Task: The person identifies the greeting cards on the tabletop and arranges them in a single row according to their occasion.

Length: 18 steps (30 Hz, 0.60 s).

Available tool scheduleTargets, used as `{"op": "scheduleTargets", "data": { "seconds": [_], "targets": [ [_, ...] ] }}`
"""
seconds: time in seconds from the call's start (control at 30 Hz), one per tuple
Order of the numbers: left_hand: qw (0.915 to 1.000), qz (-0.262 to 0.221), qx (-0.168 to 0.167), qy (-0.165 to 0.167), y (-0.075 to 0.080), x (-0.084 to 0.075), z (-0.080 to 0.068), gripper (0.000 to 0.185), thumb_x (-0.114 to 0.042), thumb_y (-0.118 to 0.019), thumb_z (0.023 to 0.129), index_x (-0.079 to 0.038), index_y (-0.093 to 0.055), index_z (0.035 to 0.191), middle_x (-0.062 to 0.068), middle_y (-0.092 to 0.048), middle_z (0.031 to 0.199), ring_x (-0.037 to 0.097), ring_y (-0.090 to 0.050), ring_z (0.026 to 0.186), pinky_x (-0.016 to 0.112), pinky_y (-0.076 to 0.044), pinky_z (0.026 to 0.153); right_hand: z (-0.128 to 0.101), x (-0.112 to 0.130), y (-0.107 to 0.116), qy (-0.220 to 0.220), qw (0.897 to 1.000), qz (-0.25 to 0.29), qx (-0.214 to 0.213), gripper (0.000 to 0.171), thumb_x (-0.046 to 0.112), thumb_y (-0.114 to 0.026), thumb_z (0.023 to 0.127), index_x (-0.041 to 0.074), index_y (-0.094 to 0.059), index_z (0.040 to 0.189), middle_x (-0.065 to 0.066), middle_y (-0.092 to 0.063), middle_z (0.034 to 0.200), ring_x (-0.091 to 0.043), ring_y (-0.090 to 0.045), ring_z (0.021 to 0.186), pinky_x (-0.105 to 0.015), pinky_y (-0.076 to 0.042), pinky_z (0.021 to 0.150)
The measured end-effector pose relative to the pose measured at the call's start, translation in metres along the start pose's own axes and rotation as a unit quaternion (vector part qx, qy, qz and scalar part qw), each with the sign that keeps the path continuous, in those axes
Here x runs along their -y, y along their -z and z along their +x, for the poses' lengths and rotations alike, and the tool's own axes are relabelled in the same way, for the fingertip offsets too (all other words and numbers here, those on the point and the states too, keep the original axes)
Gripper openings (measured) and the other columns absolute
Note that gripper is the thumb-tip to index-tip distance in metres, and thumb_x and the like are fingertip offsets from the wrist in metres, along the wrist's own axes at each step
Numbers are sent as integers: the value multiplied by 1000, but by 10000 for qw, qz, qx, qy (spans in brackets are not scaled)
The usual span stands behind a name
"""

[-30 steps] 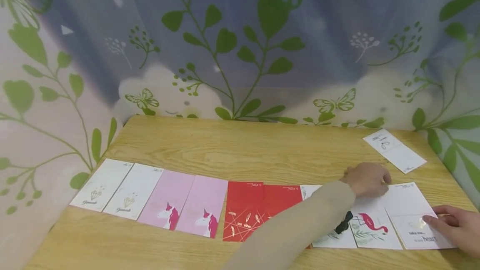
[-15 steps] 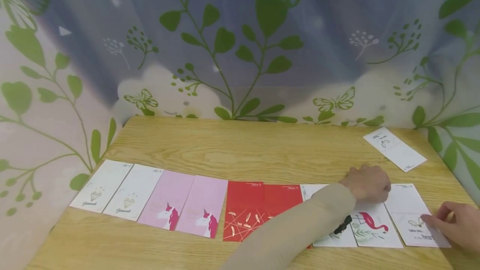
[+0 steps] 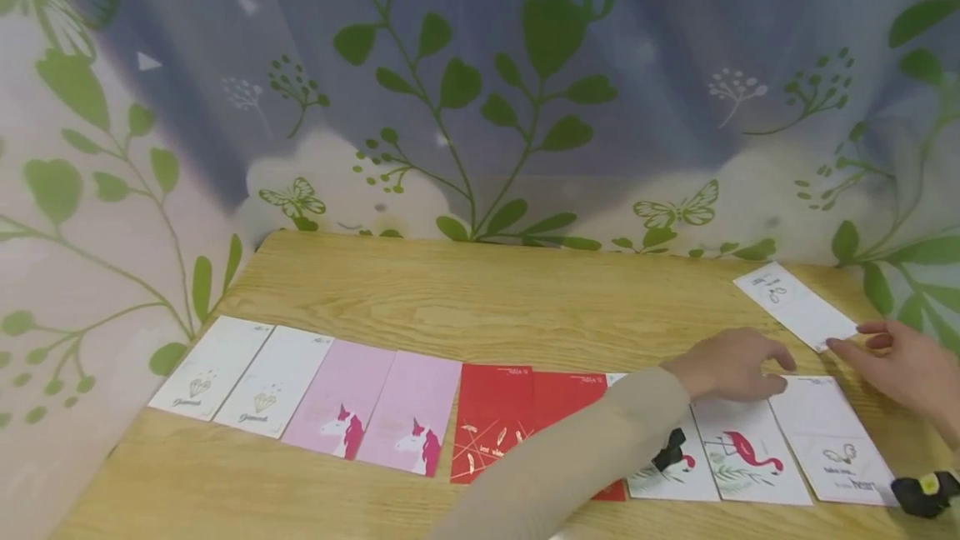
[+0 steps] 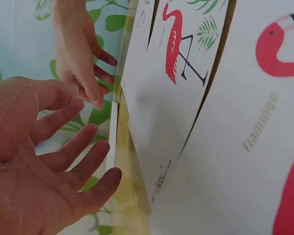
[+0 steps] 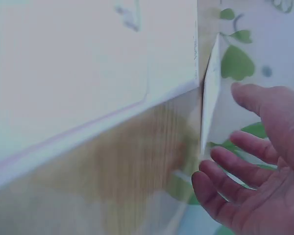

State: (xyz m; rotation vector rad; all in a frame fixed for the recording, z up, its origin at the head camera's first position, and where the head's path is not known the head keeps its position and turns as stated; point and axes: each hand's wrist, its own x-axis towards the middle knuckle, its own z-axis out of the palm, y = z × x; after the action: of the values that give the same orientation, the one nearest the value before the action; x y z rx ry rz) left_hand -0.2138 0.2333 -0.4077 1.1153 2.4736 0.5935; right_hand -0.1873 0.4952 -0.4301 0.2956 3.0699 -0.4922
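My left hand [image 3: 731, 365] hovers over the top edges of two white flamingo cards [image 3: 750, 461]; in the left wrist view its fingers are spread loosely and hold nothing. My right hand [image 3: 903, 369] reaches to the near corner of a loose white card [image 3: 795, 302], which lies slanted at the table's back right. Thumb and fingers stand either side of that corner, relaxed in the right wrist view; whether they touch it I cannot tell. A white card with a winged heart [image 3: 840, 448] lies flat at the right end of the row. My left sleeve covers part of the row.
Leftward along the wooden table [image 3: 420, 290] the row continues with two red cards [image 3: 491, 407], two pink unicorn cards [image 3: 412, 415] and two white diamond cards [image 3: 240, 382]. A leaf-patterned curtain [image 3: 480, 107] hangs behind the table.
My right hand has left the winged-heart card and moved up to the loose card. My left hand has shifted slightly, its fingers loosening. The winged-heart card now lies uncovered.
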Motion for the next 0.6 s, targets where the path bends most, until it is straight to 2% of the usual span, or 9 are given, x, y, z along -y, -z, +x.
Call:
{"op": "scheduleTargets", "data": {
  "seconds": [0.1,0.17,0.27,0.37,0.47,0.6],
  "targets": [
    [9970,-739,-203,59,3,9,-4,32,-32,-59,103,-31,-64,134,-22,-61,137,-11,-53,124,4,-37,95,14,-3,-2,79,9997,-185,127,90,58,-57,98,-23,-39,131,-50,-47,121,-63,-52,99,-64,-46,77],
    [9943,-981,-375,163,4,13,-6,31,-32,-60,103,-30,-65,133,-21,-62,136,-10,-54,123,4,-38,94,22,-4,-3,74,9994,-280,212,97,61,-59,96,-25,-37,134,-50,-47,119,-64,-51,100,-66,-45,80],
    [9924,-1087,-519,250,6,19,-9,30,-32,-61,102,-30,-65,132,-20,-63,135,-9,-55,122,5,-39,94,29,-4,-2,97,9985,-435,311,104,63,-62,93,-29,-33,134,-52,-45,120,-66,-49,103,-68,-45,82],
    [9923,-1058,-586,264,9,25,-10,30,-32,-62,102,-29,-66,132,-19,-63,134,-8,-55,122,6,-39,94,34,-3,1,46,9971,-446,615,110,65,-63,91,-30,-30,135,-54,-41,127,-67,-45,109,-70,-43,87],
    [9915,-1107,-616,293,11,30,-11,31,-32,-62,101,-28,-66,131,-18,-64,134,-8,-56,121,6,-39,94,40,-2,5,-22,9939,-234,1082,113,65,-63,91,-31,-25,137,-55,-29,135,-68,-38,116,-71,-41,93],
    [9907,-1200,-547,337,11,33,-14,30,-30,-62,101,-27,-66,131,-17,-64,134,-7,-57,120,7,-40,93,45,-4,12,-276,9853,24,1688,117,65,-67,89,-33,-23,136,-55,-24,135,-67,-36,119,-69,-41,96]
  ]
}}
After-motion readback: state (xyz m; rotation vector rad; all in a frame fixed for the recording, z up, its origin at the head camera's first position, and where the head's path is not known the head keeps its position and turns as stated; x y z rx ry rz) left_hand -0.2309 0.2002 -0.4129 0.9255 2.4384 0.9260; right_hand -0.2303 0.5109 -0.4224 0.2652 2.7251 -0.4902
